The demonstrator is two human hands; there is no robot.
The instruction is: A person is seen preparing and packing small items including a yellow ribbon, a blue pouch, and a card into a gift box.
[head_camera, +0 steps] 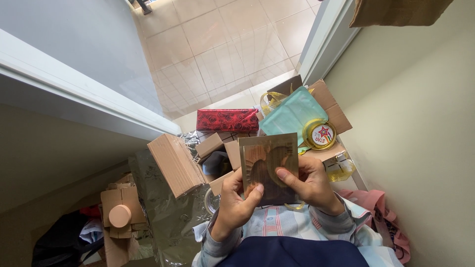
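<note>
**Two hands on one gold-wrapped flat box, wrapping seemingly near its end**

Head view, looking down:

- Held upright before the chest: flat rectangular box in shiny gold paper [268,165], dark reflections across its facing side.
- Left hand [236,200] closed around lower left edge of box, thumb pressed onto the front face.
- Right hand [310,185] gripping right edge, thumb laid flat on the front, fingers behind and out of sight.
- Box clear of the counter, raised above the clutter, between both hands.

Progress, judged from this view:

- Front face fully covered in gold paper, smooth, no bare cardboard showing. Covering looks done on that side.
- Back face and end folds hidden; cannot tell whether seams are closed or taped.
- No ribbon or bow seen on the box. Trimming likely still left.

Surroundings:

- Roll of yellow ribbon [319,134] just beyond the box, on a pale green flat packet [292,114].
- Red rose-patterned wrapped parcel [227,120] farther off, apparently finished.
- Plain brown cardboard box [173,164] tilted at left; smaller open cardboard boxes [217,148] just beside it.
- Sheet of silvery patterned wrapping paper [166,210] draped below left.
- Round tan lid or disc [119,215] on more cardboard at lower left.
- Pink cloth bag [388,217] at right, against the wall.
- Tiled floor [222,49] visible beyond.
</note>
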